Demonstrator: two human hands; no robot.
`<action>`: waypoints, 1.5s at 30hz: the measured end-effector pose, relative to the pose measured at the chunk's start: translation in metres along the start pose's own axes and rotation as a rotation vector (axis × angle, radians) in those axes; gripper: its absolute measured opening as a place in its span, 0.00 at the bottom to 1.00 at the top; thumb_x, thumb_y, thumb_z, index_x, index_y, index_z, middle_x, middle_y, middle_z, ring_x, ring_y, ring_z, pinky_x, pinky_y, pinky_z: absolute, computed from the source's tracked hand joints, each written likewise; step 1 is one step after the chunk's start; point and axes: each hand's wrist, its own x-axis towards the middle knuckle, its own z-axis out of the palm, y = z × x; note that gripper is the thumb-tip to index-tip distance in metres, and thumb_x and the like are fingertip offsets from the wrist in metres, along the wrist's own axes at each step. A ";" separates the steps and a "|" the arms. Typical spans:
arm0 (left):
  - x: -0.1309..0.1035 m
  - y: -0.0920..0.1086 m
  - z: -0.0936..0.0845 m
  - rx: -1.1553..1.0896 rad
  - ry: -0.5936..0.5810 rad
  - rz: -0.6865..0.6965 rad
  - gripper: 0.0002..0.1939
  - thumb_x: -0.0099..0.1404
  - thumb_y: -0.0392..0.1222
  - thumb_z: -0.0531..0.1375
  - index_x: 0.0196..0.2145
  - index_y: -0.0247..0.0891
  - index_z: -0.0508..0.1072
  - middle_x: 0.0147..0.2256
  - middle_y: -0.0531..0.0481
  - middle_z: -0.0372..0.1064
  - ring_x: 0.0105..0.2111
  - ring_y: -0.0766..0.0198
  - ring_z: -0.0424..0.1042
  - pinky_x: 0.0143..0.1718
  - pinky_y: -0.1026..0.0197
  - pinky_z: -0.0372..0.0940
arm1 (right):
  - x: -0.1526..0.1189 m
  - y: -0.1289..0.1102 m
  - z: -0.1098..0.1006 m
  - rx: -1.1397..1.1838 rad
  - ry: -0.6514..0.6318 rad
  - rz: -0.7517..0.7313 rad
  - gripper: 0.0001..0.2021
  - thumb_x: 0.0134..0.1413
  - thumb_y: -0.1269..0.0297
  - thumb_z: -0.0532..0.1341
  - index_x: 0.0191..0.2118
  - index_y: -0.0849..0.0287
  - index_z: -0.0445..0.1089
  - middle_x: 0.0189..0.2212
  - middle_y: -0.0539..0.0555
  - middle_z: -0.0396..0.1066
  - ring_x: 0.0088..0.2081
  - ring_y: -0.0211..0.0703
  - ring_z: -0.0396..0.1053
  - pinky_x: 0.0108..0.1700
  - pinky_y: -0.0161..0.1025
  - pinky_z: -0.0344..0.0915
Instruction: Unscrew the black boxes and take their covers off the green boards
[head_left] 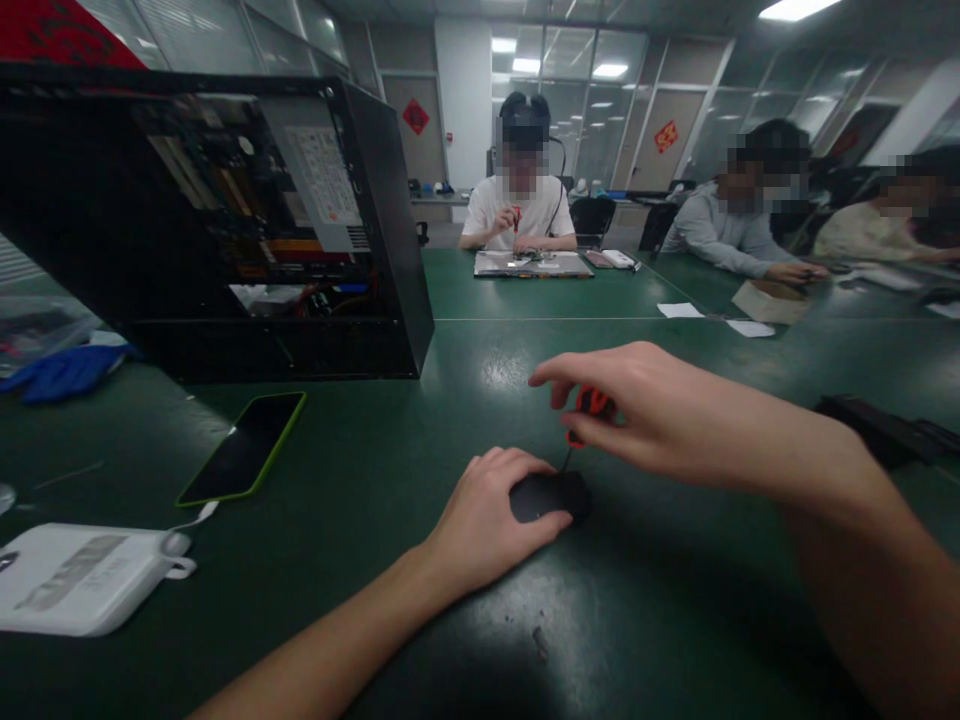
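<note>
On the green table, my left hand (491, 515) is closed around a black computer mouse (538, 497), thumb on the near side and fingers on the far side. My right hand (626, 400) grips a screwdriver (590, 403) with a red and black handle. Its thin shaft slants down to the mouse at the far edge, near my left fingertips. Whether the tip sits in a screw is too small to tell. The right index finger stretches out past the handle.
An open black computer case (416, 250) stands at the left. Nearer lie a phone (241, 450) with a green edge, a white power bank (90, 580) and a blue glove (67, 372). Across the table a person (487, 205) works over a flat panel (532, 265); others sit at the right.
</note>
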 end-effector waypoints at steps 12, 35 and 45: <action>-0.004 -0.003 -0.012 0.076 -0.046 0.041 0.24 0.58 0.48 0.73 0.51 0.47 0.76 0.50 0.53 0.77 0.50 0.51 0.70 0.50 0.49 0.57 | -0.014 0.003 -0.023 0.081 -0.012 -0.115 0.05 0.63 0.63 0.65 0.43 0.56 0.74 0.38 0.51 0.77 0.37 0.40 0.74 0.37 0.35 0.65; -0.004 -0.006 -0.012 0.065 -0.044 0.068 0.21 0.60 0.49 0.73 0.49 0.44 0.76 0.48 0.51 0.77 0.49 0.51 0.71 0.48 0.50 0.58 | -0.004 -0.009 -0.009 0.130 -0.131 -0.179 0.03 0.64 0.69 0.62 0.40 0.58 0.74 0.34 0.49 0.75 0.36 0.37 0.70 0.38 0.35 0.62; -0.004 -0.006 -0.011 0.042 -0.057 0.082 0.20 0.62 0.50 0.72 0.50 0.45 0.75 0.49 0.52 0.77 0.49 0.52 0.71 0.49 0.50 0.58 | -0.007 -0.003 -0.013 0.119 -0.114 -0.151 0.05 0.62 0.70 0.63 0.42 0.57 0.75 0.35 0.49 0.75 0.36 0.37 0.71 0.38 0.34 0.63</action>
